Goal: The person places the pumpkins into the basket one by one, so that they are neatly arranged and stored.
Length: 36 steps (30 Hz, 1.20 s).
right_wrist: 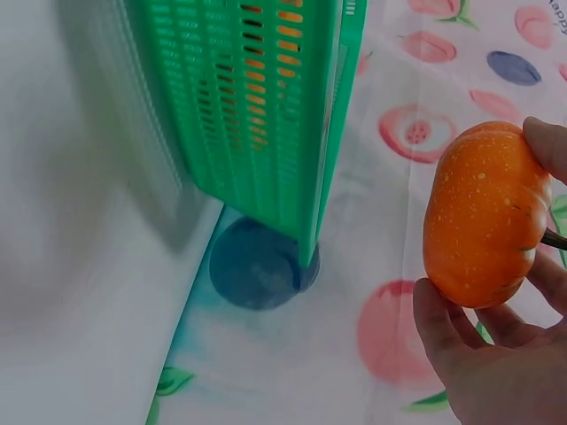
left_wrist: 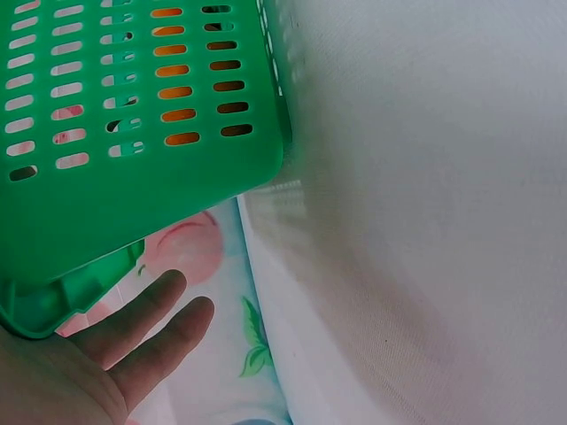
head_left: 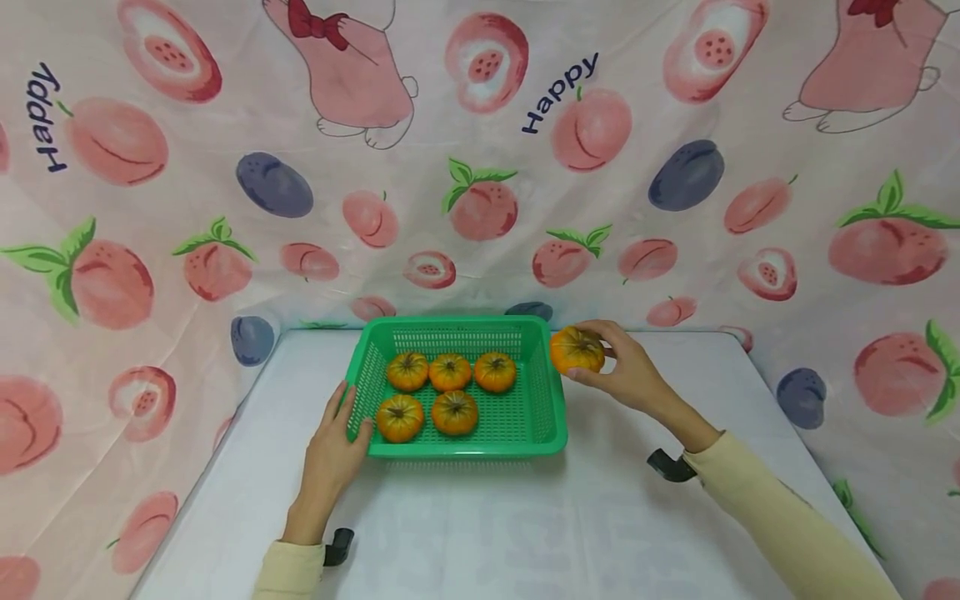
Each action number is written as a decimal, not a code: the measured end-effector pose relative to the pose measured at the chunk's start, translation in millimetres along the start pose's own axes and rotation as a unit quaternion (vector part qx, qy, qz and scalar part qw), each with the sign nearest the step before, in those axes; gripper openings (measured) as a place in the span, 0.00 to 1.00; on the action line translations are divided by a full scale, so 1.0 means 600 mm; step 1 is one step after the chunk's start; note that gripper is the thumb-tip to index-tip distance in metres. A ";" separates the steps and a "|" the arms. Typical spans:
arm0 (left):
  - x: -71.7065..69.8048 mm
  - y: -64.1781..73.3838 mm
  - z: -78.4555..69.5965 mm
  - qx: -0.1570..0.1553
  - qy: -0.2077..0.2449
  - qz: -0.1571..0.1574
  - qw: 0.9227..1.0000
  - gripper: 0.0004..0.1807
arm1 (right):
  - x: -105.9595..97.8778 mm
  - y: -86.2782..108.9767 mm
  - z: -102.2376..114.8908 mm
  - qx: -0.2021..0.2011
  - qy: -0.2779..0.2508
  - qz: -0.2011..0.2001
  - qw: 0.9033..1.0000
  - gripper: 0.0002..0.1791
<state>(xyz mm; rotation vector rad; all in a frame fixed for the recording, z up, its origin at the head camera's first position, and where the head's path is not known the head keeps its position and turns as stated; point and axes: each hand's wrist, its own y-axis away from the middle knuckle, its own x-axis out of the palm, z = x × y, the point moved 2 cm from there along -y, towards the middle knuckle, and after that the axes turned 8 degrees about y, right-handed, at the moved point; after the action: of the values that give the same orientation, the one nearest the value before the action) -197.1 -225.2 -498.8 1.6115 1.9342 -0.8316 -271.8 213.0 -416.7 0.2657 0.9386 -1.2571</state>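
A green plastic basket (head_left: pixel 450 448) with slotted walls stands at the back of the white table. Several small orange pumpkins (head_left: pixel 453 414) sit upright in it in two rows, stems up. My right hand (head_left: pixel 633 375) holds another small pumpkin (right_wrist: pixel 485 217) between thumb and fingertips, raised just outside the basket's right rim, its dark stem towards the palm. At the basket's front left corner is my left hand (head_left: pixel 330 458), the thumb at the rim and the fingers along the outside of the left wall. Two of its fingers (left_wrist: pixel 164 354) stretch out straight in the left wrist view.
White cloth covers the table (head_left: pixel 480 533). Behind and at the sides hangs a pink curtain (head_left: pixel 420 167) printed with peaches and plums, close behind the basket's back rim. A dark wrist-camera mount (head_left: pixel 671 465) juts from the right wrist, and a similar mount (head_left: pixel 340 547) from the left.
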 end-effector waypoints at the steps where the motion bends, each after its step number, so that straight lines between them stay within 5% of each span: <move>1: 0.000 0.000 0.000 0.000 0.000 0.000 1.000 0.35 | 0.003 -0.001 0.002 -0.002 -0.002 0.003 1.000 0.35; 23: 0.001 0.000 -0.003 0.013 -0.003 -0.004 1.000 0.35 | 0.044 -0.012 0.031 -0.035 0.024 0.038 0.998 0.36; 36: 0.000 0.000 -0.001 0.007 0.000 -0.003 1.000 0.35 | 0.062 -0.024 0.049 -0.016 0.018 0.075 0.997 0.36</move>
<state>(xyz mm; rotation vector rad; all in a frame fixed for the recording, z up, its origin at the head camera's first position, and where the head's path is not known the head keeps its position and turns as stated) -197.1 -225.0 -498.4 1.6151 1.9376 -0.8491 -270.8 163.7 -420.8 0.3293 0.9514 -1.1018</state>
